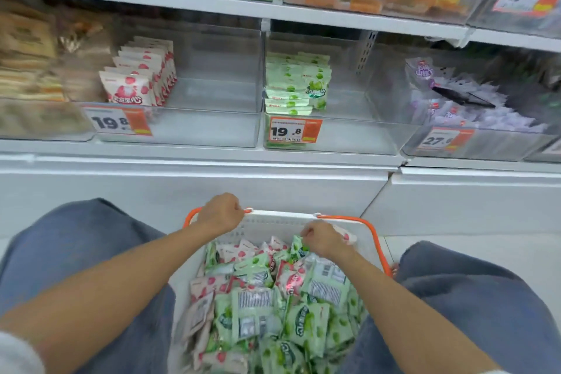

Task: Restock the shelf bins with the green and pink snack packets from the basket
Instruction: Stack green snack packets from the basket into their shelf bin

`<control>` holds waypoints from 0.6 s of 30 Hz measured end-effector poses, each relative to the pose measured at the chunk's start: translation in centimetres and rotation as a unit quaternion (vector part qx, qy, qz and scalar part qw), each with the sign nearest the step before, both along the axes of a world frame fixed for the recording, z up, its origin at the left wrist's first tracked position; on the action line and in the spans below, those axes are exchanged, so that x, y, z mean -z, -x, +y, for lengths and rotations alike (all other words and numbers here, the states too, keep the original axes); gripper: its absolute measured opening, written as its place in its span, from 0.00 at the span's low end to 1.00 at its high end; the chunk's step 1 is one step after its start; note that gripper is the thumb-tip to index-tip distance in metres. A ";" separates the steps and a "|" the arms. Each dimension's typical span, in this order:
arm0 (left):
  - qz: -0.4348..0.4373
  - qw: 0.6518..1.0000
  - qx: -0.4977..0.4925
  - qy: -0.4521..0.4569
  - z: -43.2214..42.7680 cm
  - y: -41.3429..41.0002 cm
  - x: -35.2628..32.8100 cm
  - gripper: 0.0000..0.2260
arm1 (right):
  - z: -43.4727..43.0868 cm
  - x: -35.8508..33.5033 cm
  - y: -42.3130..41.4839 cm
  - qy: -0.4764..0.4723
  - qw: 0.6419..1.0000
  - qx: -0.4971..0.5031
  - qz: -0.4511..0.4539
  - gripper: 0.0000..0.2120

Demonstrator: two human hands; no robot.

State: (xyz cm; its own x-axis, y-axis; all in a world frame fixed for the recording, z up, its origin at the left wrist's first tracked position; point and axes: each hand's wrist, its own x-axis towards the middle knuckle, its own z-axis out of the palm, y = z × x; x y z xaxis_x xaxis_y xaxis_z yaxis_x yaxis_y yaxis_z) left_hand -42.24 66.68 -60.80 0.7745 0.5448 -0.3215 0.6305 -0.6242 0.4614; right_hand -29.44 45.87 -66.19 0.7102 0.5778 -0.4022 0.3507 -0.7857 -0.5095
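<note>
Bright, even, nearly shadowless light. Sharpest beside the left hand (220, 212) gripping the basket (282, 216); blur grows above and leftward (the shelf (212, 6) bows edgeward).

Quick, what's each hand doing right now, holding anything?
Left hand: closed, gripping the far rim of the basket.
Right hand: closed, pinching a green packet in the basket.

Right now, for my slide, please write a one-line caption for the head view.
Left hand grips the basket, right hand pinches packets, below part-filled shelf bins.
</note>
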 end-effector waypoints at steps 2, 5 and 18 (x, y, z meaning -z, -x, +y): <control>0.012 1.000 0.004 0.019 -0.2 0.7 1.5 0.13 | -0.5 3.0 1.1 0.096 0.994 -0.054 0.003 0.12; 0.021 0.998 0.051 0.037 -1.3 1.1 3.4 0.15 | 0.2 5.4 2.7 0.151 0.979 -0.134 0.020 0.20; 0.028 0.995 0.060 0.068 0.0 2.5 4.4 0.17 | 2.6 7.9 4.8 0.189 0.950 -0.243 -0.050 0.16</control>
